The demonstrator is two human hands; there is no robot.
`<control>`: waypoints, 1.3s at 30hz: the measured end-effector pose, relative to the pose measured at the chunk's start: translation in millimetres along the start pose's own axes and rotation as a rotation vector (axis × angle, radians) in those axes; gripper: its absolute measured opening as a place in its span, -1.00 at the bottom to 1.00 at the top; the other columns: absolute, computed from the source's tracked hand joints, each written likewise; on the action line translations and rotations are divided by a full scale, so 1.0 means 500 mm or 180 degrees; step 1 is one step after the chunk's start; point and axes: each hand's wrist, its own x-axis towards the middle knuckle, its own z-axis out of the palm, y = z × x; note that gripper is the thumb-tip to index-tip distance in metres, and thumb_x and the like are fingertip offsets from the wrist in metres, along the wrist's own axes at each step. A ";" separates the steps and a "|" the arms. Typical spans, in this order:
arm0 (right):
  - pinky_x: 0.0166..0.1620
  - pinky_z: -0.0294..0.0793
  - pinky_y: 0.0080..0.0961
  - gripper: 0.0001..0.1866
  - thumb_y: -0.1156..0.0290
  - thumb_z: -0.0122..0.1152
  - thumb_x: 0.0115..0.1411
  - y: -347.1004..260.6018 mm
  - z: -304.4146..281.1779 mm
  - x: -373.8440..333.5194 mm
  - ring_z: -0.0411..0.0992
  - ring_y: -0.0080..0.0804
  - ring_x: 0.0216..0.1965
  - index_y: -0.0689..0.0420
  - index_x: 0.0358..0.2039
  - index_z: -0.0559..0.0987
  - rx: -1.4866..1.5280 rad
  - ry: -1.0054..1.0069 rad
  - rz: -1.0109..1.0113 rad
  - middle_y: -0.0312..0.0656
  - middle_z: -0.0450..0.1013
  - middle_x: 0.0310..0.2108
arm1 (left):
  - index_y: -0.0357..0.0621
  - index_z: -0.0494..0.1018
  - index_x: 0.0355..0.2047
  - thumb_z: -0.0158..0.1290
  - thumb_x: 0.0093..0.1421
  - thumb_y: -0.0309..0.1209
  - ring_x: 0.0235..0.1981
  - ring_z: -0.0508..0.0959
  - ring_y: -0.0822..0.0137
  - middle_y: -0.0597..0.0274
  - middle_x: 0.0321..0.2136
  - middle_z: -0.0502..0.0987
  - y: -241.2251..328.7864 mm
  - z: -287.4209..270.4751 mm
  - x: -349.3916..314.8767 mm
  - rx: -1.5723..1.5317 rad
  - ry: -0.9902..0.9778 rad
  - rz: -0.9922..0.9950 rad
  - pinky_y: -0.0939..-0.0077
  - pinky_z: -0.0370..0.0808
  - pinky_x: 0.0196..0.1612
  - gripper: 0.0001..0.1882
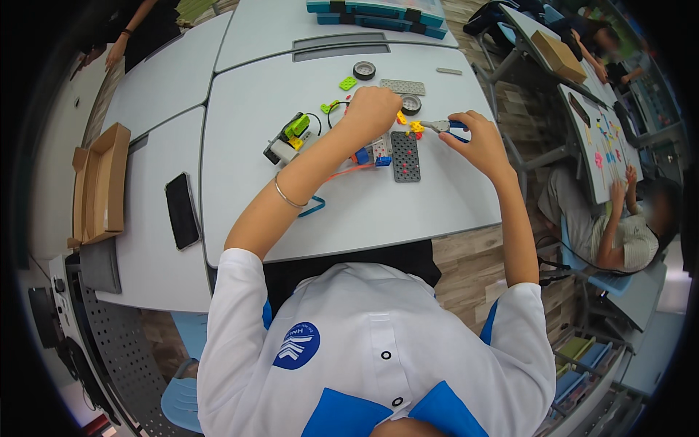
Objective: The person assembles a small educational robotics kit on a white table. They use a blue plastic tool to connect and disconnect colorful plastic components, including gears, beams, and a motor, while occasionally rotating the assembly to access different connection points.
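Note:
My right hand (pixel 477 144) is closed round the blue handles of a pair of pliers (pixel 439 126). Their grey jaws reach left to a small cluster of yellow building pieces (pixel 416 129). My left hand (pixel 374 109) is curled into a closed shape just left of the yellow pieces; what its fingers hold is hidden beneath it. Below both hands lies a dark grey perforated plate (pixel 406 166) with a few small red pegs. Left of this plate are blue connectors (pixel 383 161), and beyond my left forearm sits a grey and green assembly (pixel 293 131) with a black cable.
Around the white table (pixel 255 204) lie two wheels, one a grey-rimmed wheel (pixel 364 70), a light grey perforated plate (pixel 403 87) and green pieces (pixel 348 84). Teal cases (pixel 378 16) stand at the back. A phone (pixel 182 211) and cardboard box (pixel 102 182) are left. Other people work nearby.

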 end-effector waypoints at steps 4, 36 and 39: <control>-0.17 0.49 -0.34 -0.54 0.05 0.42 0.08 0.010 -0.002 -0.009 0.55 -0.22 -0.28 0.20 -0.19 0.66 0.0047 -0.0039 0.0099 -0.11 0.56 -0.31 | 0.01 0.69 -0.30 0.21 0.13 -0.26 -0.31 0.65 0.13 0.14 -0.43 0.65 -0.003 0.001 -0.007 -0.0172 0.0004 -0.0047 0.21 0.55 -0.25 -0.82; 0.01 0.43 -0.29 -0.56 0.23 0.37 0.12 0.027 0.033 -0.085 0.44 -0.17 -0.05 0.19 -0.04 0.58 -0.0172 -0.0190 0.0203 -0.13 0.46 -0.11 | -0.32 0.35 0.20 0.31 0.10 -0.39 0.02 0.58 0.27 0.04 0.00 0.54 -0.335 -0.027 -0.202 -0.4400 0.0894 -0.2388 0.39 0.53 0.07 -0.33; 0.01 0.43 -0.29 -0.56 0.23 0.37 0.12 0.027 0.034 -0.085 0.44 -0.17 -0.05 0.19 -0.04 0.58 -0.0163 -0.0179 0.0210 -0.13 0.46 -0.11 | -0.30 0.43 0.14 0.36 0.05 -0.32 0.02 0.57 0.25 0.04 0.00 0.57 -0.355 -0.003 -0.218 -0.3668 0.0570 -0.2408 0.36 0.47 0.09 -0.34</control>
